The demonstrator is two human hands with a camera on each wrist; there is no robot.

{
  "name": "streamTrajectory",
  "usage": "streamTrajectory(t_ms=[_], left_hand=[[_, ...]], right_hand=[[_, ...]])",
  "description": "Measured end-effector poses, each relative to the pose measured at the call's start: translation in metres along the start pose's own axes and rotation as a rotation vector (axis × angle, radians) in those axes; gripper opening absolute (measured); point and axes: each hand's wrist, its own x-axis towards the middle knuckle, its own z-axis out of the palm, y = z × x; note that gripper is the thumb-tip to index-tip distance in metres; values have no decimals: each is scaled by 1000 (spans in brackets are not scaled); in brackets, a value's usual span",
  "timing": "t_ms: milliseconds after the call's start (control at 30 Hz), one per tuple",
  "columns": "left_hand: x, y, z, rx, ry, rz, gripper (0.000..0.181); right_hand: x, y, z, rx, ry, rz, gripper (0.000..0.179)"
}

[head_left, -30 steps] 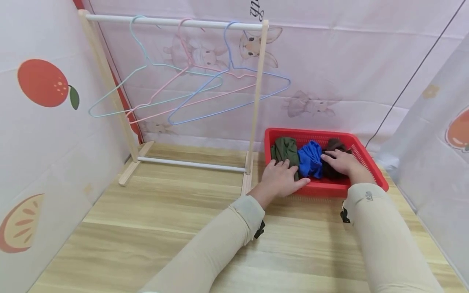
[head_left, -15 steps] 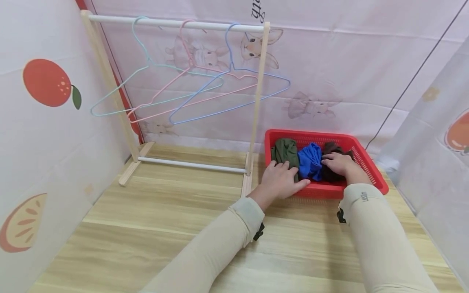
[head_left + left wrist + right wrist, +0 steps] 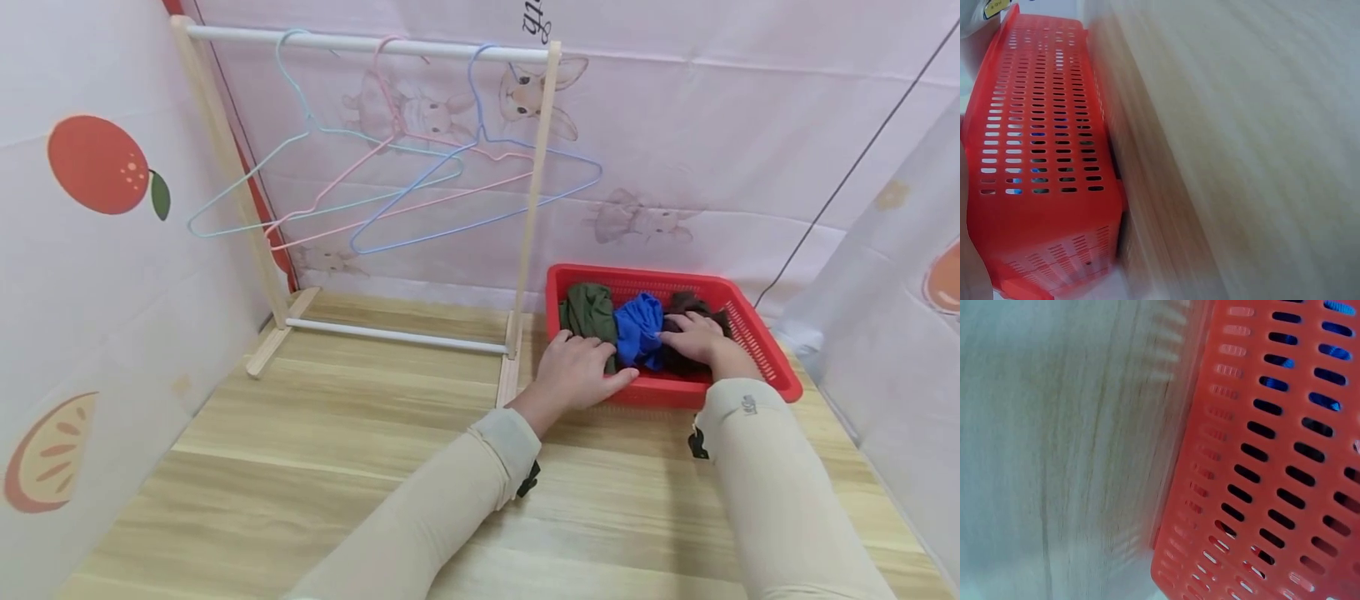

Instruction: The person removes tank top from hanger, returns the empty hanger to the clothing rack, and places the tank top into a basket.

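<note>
In the head view a red plastic basket holds three bunched cloth pieces side by side: dark green, blue and dark brown. My left hand lies over the basket's front left corner. Its fingertips touch the lower part of the green cloth, and the thumb stretches along the front rim. Reaching over the front right side, my right hand rests on the brown cloth, its fingertips close to the blue piece. Both wrist views show mostly the slotted basket wall, with the fingers out of sight.
A wooden rack with a white top bar stands left of the basket. From it hang a mint hanger, a pink hanger and a blue hanger. Printed cloth walls surround the wooden tabletop.
My right hand has shifted slightly left and lower over the brown cloth, its fingers bending a little more. My left hand stays at the corner. The head view has shifted slightly.
</note>
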Motion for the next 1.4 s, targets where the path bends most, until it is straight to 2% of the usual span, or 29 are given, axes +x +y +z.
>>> streamTrajectory(t_ms=[100,167,267,367,433,633,733,900,1067,1300,1400], left_hand=[[-3,0,2,-22,36,25,67],[-5,0,5,-40,83,44,62],[-6,-4,10,-43,245,92,47],[-6,-10,15,-22,424,171,36],[-6,-14,18,-17,502,230,35],[-8,-29,25,-81,592,403,27],[-11,-41,29,-83,636,458,23],[-14,-62,32,-29,663,490,34],[-13,-82,22,36,661,509,39],[-13,-112,-4,37,528,501,34],[-18,-128,-13,72,497,481,32]], right_hand=[[-2,4,3,22,-5,4,88],[-6,1,2,41,-9,25,88],[-12,-10,-2,56,-6,53,86],[-16,-20,-5,32,6,82,81],[-18,-25,-5,7,16,99,79],[-20,-26,-3,-79,80,74,76],[-20,-26,-4,-89,108,69,77],[-18,-24,-5,-77,165,87,82],[-15,-22,-7,-67,263,86,83],[-13,-26,-12,-97,382,85,81],[-14,-32,-13,-111,411,90,81]])
